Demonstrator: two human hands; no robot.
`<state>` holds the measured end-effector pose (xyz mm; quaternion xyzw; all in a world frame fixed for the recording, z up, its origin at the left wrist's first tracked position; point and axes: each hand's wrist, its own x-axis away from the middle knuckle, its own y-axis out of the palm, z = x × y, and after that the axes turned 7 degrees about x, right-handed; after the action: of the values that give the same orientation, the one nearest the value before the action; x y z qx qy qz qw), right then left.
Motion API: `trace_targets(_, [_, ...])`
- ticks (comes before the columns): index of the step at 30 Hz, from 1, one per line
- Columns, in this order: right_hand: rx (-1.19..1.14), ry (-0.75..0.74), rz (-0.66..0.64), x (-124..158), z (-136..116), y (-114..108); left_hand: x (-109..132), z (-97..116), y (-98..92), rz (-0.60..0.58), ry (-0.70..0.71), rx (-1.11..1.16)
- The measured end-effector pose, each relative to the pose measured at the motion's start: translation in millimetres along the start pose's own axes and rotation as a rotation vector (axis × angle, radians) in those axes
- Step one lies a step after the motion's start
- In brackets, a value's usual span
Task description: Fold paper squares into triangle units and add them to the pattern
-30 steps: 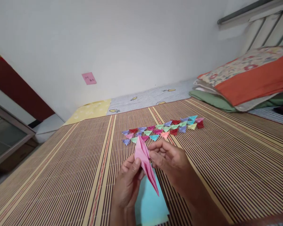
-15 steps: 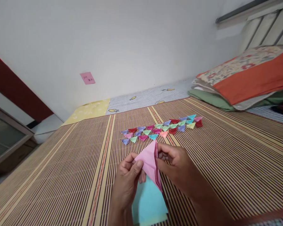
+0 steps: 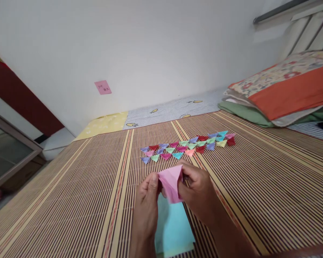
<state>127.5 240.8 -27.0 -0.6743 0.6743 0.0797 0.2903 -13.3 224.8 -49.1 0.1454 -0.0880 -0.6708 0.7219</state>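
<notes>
As our left hand (image 3: 146, 199) and right hand (image 3: 198, 184) pinch the pink paper (image 3: 171, 181), we are apparently shaping folds. Creasing likely needs firm pressure.

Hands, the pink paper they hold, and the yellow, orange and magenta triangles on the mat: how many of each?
Left hand and right hand: 2
Held pink paper: 1
Yellow triangle: 1
Orange triangle: 1
Magenta triangles: 3
Total: 8

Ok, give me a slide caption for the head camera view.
Left hand and right hand hold folded pink paper by blue paper, small folded pieces beyond on a striped mat.
</notes>
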Motion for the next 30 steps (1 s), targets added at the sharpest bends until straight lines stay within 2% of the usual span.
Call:
trace_targets(3, [0.071,-0.054,0.031,0,6,5,2,2,7.2,0.085,-0.06,-0.025])
trace_targets(8, [0.097,-0.168,0.045,1,13,13,1,6,21.1,0.19,-0.194,0.42])
trace_targets(11, [0.184,-0.189,0.089,1,19,16,2,10,23.0,0.244,-0.229,0.528])
trace_targets(15, [0.288,-0.241,0.13,2,22,17,3,12,21.9,0.18,-0.261,0.566])
trace_targets(17, [0.315,-0.301,0.101,2,21,18,2,12,21.2,0.145,-0.288,0.576])
trace_targets(19, [0.321,-0.323,0.062,2,19,17,1,11,20.0,0.164,-0.317,0.596])
trace_targets(22, [0.292,-0.282,0.003,2,19,16,-2,11,17.6,0.211,-0.356,0.632])
trace_targets(27, [0.257,-0.211,-0.056,0,23,11,-3,12,16.1,0.156,-0.413,0.652])
trace_targets(30, [0.249,-0.219,-0.085,-1,25,9,-2,12,17.2,0.165,-0.466,0.694])
